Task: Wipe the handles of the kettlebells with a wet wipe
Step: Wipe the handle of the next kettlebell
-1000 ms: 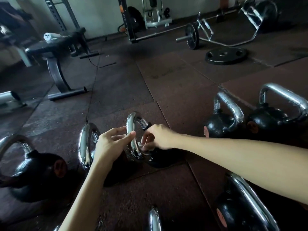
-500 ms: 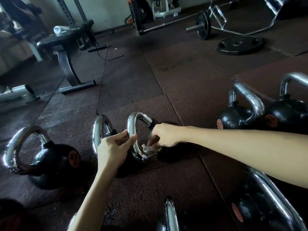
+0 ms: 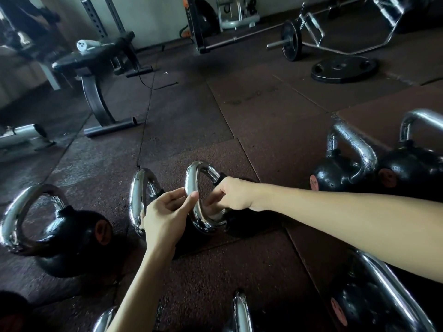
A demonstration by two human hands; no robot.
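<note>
**Left hand tightens on the handle, wipe goes out of sight**

At far left, one kettlebell (image 3: 72,238) and the second handle (image 3: 137,200) beside it stand untouched. The left hand (image 3: 165,214) only touched with loose fingers a second ago. Now it pinches the near side of the middle handle (image 3: 191,178) between thumb and fingertips. The right hand (image 3: 227,197) stays curled round the far side of this loop. The wet wipe showed white under it before, but now it is hidden. I judge this handle is still being wiped, and the right kettlebells (image 3: 335,178) wait.
</note>
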